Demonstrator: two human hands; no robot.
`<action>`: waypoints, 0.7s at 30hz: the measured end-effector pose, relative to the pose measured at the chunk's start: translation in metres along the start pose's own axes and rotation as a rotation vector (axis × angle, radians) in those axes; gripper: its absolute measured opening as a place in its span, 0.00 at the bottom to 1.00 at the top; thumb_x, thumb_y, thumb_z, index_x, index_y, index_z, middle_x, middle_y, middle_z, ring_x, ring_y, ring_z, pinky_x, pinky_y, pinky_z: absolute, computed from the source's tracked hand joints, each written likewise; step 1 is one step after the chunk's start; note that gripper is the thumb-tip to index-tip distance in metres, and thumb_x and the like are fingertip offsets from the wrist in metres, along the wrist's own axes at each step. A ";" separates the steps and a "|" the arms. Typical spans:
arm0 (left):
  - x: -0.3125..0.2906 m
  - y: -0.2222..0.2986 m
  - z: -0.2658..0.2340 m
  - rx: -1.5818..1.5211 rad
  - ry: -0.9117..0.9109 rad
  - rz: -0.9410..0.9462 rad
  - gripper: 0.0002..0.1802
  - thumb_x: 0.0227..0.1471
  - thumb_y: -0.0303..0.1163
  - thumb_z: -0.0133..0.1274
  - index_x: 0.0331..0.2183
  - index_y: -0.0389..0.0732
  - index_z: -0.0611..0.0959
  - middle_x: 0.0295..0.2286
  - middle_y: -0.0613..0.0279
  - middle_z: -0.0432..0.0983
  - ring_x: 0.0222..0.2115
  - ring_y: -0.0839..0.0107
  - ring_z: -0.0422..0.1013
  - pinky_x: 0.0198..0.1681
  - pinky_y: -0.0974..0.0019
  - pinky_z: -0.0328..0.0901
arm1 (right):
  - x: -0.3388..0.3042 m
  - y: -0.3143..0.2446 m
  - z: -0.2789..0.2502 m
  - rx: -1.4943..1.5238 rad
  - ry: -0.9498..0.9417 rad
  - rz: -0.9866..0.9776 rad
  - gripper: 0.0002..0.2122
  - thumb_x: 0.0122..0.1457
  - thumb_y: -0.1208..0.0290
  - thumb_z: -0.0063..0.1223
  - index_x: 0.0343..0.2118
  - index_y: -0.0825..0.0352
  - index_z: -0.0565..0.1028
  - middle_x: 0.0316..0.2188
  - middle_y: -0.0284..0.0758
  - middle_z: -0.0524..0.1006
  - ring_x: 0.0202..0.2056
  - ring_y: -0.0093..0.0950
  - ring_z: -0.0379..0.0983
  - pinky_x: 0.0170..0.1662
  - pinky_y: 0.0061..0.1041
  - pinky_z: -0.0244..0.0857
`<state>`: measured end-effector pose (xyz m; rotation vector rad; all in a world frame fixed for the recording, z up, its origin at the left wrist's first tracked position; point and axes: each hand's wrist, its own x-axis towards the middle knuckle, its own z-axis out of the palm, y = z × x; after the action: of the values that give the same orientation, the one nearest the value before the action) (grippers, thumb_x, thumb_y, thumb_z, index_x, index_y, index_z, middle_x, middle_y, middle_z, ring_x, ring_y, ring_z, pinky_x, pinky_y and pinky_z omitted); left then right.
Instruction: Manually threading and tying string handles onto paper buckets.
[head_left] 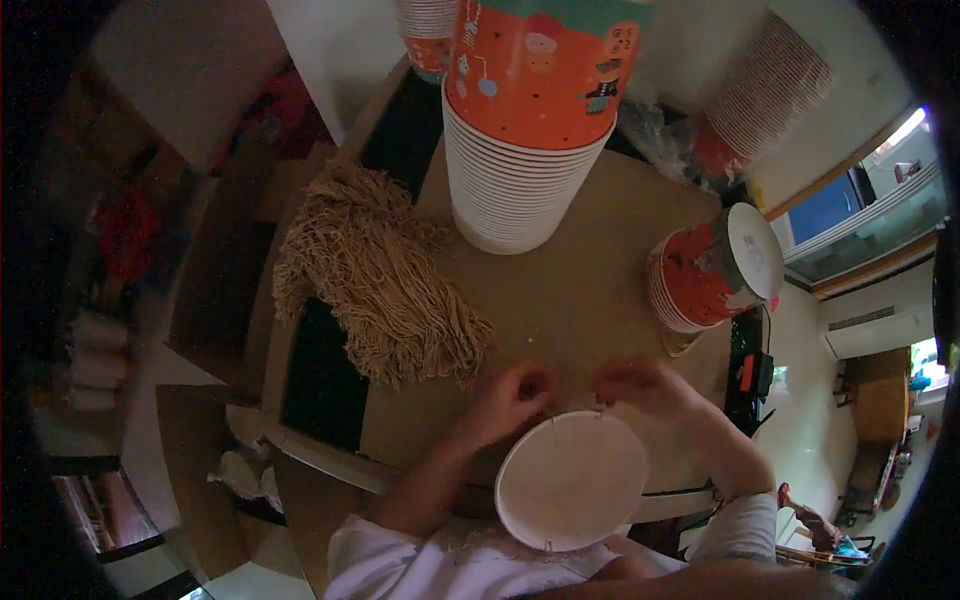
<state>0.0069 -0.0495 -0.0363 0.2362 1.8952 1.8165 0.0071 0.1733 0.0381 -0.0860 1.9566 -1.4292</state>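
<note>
A round white disc-like face (570,482), seemingly the base or lid of a paper bucket, is close to my body at the table's front edge. Small dark marks, perhaps cord ends or slits, show at its far and near rim. My left hand (515,396) is closed, fingers curled, just beyond its far left rim. Just past the far right rim, my right hand (645,386) has its fingertips pinched together. Whatever either hand holds is too small to make out. To the left lies a large bundle of tan cords (385,275).
A tall stack of orange printed paper buckets (530,170) stands upside down at the back. A shorter bucket stack (700,275) is at the right, with more wrapped stacks (765,90) behind. Open cardboard boxes (215,290) are left of the table (560,320).
</note>
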 end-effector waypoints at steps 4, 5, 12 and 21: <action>0.010 0.015 0.001 0.032 -0.057 0.036 0.14 0.42 0.27 0.53 0.35 0.36 0.74 0.28 0.60 0.73 0.30 0.73 0.70 0.34 0.70 0.65 | -0.006 -0.001 -0.001 -0.137 0.118 -0.305 0.06 0.48 0.79 0.51 0.30 0.68 0.71 0.28 0.31 0.72 0.32 0.21 0.68 0.35 0.21 0.62; 0.015 0.016 0.002 0.096 -0.130 0.022 0.14 0.41 0.27 0.53 0.35 0.36 0.74 0.28 0.59 0.73 0.30 0.73 0.70 0.34 0.69 0.65 | -0.005 0.001 0.000 -0.136 0.120 -0.305 0.06 0.48 0.79 0.51 0.30 0.68 0.71 0.28 0.31 0.72 0.32 0.21 0.68 0.35 0.21 0.62; 0.036 0.011 0.016 0.039 -0.346 0.004 0.12 0.42 0.26 0.51 0.34 0.36 0.76 0.26 0.59 0.73 0.28 0.75 0.69 0.33 0.70 0.64 | 0.002 0.024 0.009 -0.341 0.207 -0.605 0.06 0.42 0.81 0.56 0.26 0.66 0.73 0.25 0.35 0.73 0.28 0.29 0.70 0.31 0.25 0.63; 0.032 0.020 0.024 0.101 -0.159 0.101 0.10 0.43 0.25 0.50 0.32 0.34 0.76 0.25 0.58 0.73 0.26 0.77 0.68 0.29 0.71 0.64 | 0.003 0.023 0.009 -0.279 0.345 -0.660 0.05 0.41 0.81 0.56 0.23 0.67 0.73 0.23 0.35 0.72 0.27 0.30 0.69 0.29 0.25 0.62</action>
<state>-0.0137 -0.0115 -0.0240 0.5041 1.8950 1.7120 0.0175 0.1730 0.0156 -0.7111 2.5525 -1.6332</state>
